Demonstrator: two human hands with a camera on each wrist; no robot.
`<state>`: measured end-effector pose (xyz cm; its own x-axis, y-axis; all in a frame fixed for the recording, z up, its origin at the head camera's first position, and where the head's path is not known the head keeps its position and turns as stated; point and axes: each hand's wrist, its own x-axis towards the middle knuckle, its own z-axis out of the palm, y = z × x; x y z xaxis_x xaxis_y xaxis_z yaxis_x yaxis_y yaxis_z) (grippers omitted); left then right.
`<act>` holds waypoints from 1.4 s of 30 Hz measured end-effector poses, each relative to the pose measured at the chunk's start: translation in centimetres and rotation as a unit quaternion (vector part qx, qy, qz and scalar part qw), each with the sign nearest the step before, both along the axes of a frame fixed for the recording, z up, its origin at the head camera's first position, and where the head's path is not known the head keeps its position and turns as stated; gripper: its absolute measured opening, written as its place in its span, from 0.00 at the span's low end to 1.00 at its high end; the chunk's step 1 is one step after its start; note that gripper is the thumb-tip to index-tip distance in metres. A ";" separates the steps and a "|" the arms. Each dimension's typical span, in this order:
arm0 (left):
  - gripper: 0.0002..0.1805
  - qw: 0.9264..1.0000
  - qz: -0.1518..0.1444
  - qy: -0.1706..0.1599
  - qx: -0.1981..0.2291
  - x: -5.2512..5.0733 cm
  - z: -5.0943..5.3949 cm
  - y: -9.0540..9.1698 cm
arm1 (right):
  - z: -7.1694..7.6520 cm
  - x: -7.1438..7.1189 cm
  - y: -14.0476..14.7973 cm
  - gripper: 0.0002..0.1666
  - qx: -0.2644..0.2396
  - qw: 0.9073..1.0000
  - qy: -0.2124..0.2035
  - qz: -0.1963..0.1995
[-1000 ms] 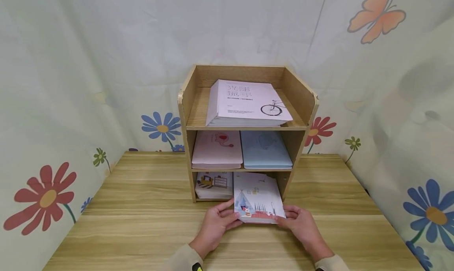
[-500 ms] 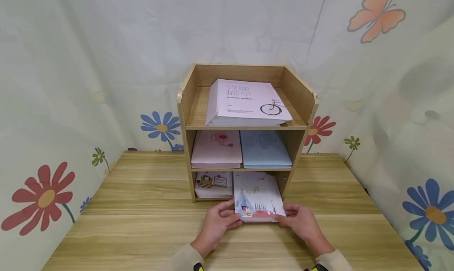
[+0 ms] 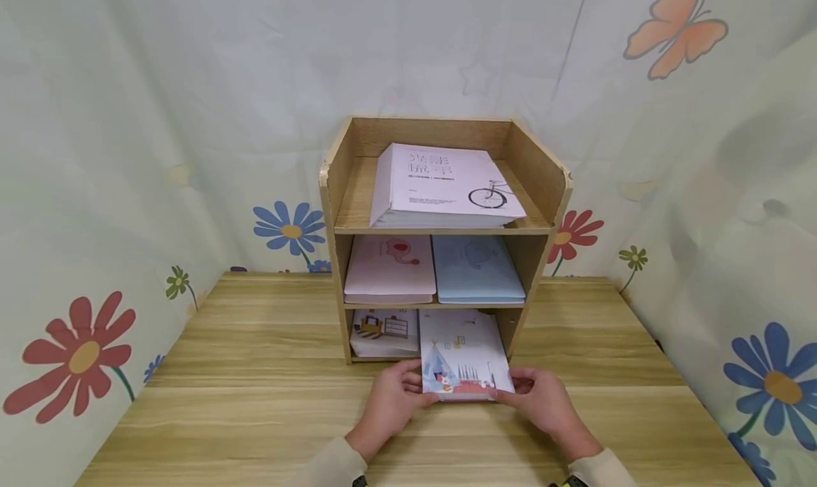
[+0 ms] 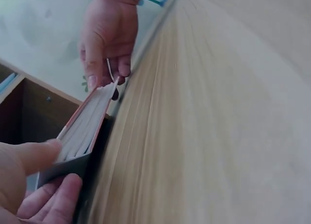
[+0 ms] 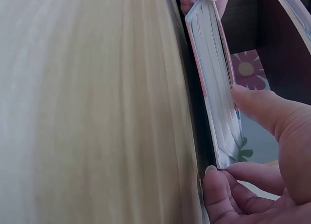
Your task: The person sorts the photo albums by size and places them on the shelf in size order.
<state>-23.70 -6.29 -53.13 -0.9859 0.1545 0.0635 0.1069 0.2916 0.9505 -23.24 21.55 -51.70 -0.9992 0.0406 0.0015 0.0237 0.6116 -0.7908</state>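
A book (image 3: 464,349) with a tent drawn on its white cover lies with its far part inside the bottom right compartment of a small wooden shelf (image 3: 442,230). Its near end sticks out over the tabletop. My left hand (image 3: 391,400) grips the near left corner, thumb on top and fingers curled at the side and below. At the near right corner my right hand (image 3: 544,405) holds it the same way. In the left wrist view the page edges of the book (image 4: 87,124) show between both hands. The right wrist view shows the book (image 5: 216,88) slightly above the table.
Beside it in the bottom compartment lies another book (image 3: 385,333) with a yellow vehicle. The middle shelf bears a pink notebook (image 3: 391,269) and a blue notebook (image 3: 479,269). A thick white book (image 3: 447,182) lies on top. Flowered curtains (image 3: 191,118) surround the wooden table (image 3: 255,402).
My left hand has shifted slightly, its thumb moving toward the book's near edge. The book and my right hand have hardly moved.
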 end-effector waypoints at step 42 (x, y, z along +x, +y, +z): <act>0.12 0.967 0.017 0.115 -0.227 -1.7 1.0 1.2 | 0.1 -1.6 0.7 0.18 0.064 0.997 0.034 0.033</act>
<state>-25.39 -5.05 -52.13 -0.9592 0.1847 0.2141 0.2820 0.6809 0.6760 -24.80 22.28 -51.65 -0.9970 -0.0299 0.0710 -0.0714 0.7060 -0.7046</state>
